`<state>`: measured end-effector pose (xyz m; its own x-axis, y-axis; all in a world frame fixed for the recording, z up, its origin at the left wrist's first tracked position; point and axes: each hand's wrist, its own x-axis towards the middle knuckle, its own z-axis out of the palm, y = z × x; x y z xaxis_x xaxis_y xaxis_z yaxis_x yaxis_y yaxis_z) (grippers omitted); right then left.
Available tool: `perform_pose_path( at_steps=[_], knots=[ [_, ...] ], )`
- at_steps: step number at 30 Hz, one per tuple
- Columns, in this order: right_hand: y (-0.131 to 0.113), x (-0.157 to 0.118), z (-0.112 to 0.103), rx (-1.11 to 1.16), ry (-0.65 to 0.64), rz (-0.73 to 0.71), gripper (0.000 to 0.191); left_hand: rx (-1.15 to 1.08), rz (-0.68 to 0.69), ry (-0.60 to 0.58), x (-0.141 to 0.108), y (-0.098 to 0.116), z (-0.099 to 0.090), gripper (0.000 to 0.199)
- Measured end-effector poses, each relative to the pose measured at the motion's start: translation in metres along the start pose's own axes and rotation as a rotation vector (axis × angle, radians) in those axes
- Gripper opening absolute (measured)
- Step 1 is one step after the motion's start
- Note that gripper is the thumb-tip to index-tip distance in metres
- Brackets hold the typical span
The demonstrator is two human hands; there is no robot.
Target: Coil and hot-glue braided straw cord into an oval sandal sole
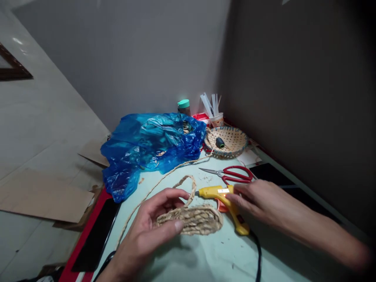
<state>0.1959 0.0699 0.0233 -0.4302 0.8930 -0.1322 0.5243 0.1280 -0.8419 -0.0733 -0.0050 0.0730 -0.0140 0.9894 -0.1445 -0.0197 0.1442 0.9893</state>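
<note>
My left hand [155, 221] is closed around an oval coil of braided straw [202, 220], thumb on its near side. From the coil a loose end of braid loops up near the fingertips, and a long straw cord [155, 184] runs across the table toward the basket. My right hand [249, 197] has its fingers closed on the rear of a yellow hot glue gun [213, 192]. The gun's nozzle points left, close to the loop of braid. Its trigger is orange, and a black cable leaves the handle. Part of the coil is hidden by my left hand.
Red-handled scissors [237, 174] lie just beyond the glue gun. Farther back are a blue plastic bag [149, 137], a woven basket [235, 141] holding a dark spool, and a cup [216, 119] of glue sticks. A wall rises on the right.
</note>
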Motion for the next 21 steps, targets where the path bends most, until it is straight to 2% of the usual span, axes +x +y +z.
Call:
perform_pose_path(
  at_steps=[2, 5, 9, 16, 18, 21],
  knots=[
    [-0.017, 0.003, -0.003, 0.155, -0.074, -0.080, 0.042, -0.005, -0.059, -0.063, 0.000, 0.000, 0.005, 0.032],
    [-0.037, 0.012, 0.001, 0.491, -0.259, -0.137, 0.054, -0.026, -0.130, -0.151, 0.002, -0.001, 0.014, 0.032],
    [-0.043, 0.020, 0.010, 0.827, -0.293, -0.115, 0.042, -0.002, -0.106, -0.177, 0.008, -0.004, 0.024, 0.025],
    [-0.040, 0.012, 0.001, 1.052, -0.344, -0.058, 0.028, 0.067, -0.106, -0.212, 0.020, -0.005, 0.032, 0.019],
    [-0.040, 0.008, -0.004, 1.059, -0.309, -0.087, 0.022, 0.044, -0.143, -0.218, 0.024, -0.009, 0.032, 0.022],
    [-0.038, 0.003, -0.008, 0.954, -0.225, -0.163, 0.018, -0.058, -0.220, -0.229, 0.029, -0.016, 0.031, 0.028]
  ],
)
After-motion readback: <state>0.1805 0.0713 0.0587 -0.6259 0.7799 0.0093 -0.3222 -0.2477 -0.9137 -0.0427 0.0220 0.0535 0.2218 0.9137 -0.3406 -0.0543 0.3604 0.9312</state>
